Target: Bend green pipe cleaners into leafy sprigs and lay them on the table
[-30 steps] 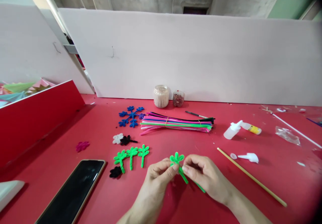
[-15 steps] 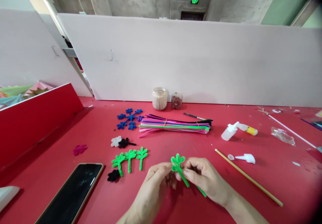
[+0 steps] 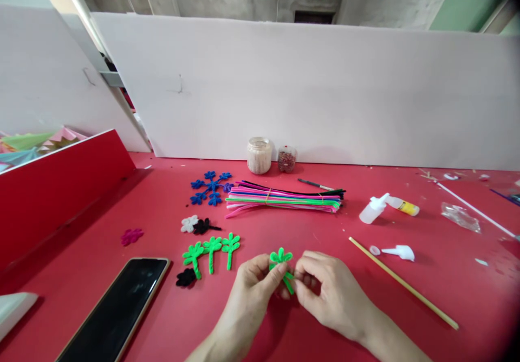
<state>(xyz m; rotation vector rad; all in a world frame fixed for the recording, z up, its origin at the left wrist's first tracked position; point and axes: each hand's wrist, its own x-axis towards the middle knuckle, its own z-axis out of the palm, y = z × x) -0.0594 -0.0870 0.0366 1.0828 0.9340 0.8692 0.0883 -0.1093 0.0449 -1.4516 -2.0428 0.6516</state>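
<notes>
Between thumb and fingers, my left hand point(image 3: 248, 297) pinches a green pipe-cleaner sprig point(image 3: 280, 256), its looped petals standing up above the thumb and its stem pointing down to the right. My right hand point(image 3: 333, 289) is closed beside the stem, its fingertips pinching the sprig's loose pipe-cleaner strand, mostly hidden by the fingers. Left of my hands lie three finished-looking green sprigs point(image 3: 231, 249) in a row, with a black pipe-cleaner flower point(image 3: 186, 277) touching the leftmost one's stem.
Behind my hands lies a banded pipe-cleaner bundle point(image 3: 284, 198), near a blue snowflake shape point(image 3: 213, 186) and two jars point(image 3: 259, 157). A phone point(image 3: 117, 308) lies left. Glue bottles point(image 3: 372, 210), a white nozzle cap point(image 3: 400, 252) and a wooden stick point(image 3: 402, 282) lie right.
My left thumb has moved over the sprig's middle, covering its lower petals. My right hand has shifted slightly right, off the petals to the strand by the stem. The view has tilted slightly.
</notes>
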